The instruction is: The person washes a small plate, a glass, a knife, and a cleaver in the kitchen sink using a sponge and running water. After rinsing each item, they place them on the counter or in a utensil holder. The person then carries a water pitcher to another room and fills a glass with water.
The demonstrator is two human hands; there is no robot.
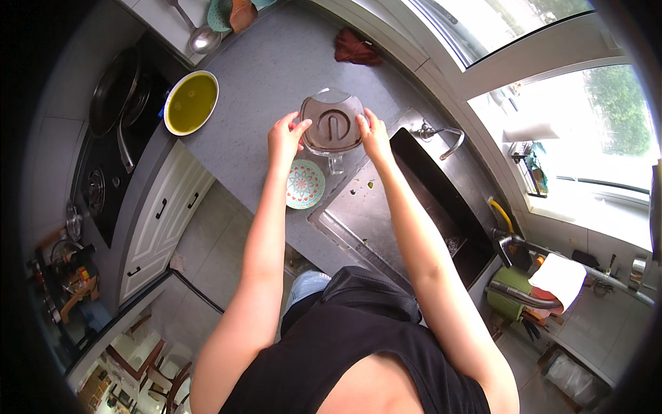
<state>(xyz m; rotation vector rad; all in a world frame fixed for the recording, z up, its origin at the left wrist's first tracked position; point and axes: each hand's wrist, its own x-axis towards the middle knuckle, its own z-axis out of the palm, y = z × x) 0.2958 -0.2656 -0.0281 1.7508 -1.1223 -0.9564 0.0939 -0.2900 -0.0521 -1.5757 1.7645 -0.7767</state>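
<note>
Both of my hands are at a clear pitcher topped by a translucent brown lid [332, 125], over the grey counter beside the sink. My left hand [287, 135] touches the lid's left side with thumb and fingers, and my right hand [373, 133] touches its right edge. The clear handle [336, 164] points towards me. Whether the pitcher's base rests on the counter cannot be told. A patterned turquoise and white dish [305, 184] lies just below my left hand, partly behind my forearm.
A white-rimmed bowl of yellow-green liquid [192, 103] stands at the counter's left edge, near the hob with a frying pan [116, 93]. A dark red cloth [357, 48] lies at the back. At right are the sink [445, 207] and faucet [452, 135]; green scraps dot its drainboard [362, 207].
</note>
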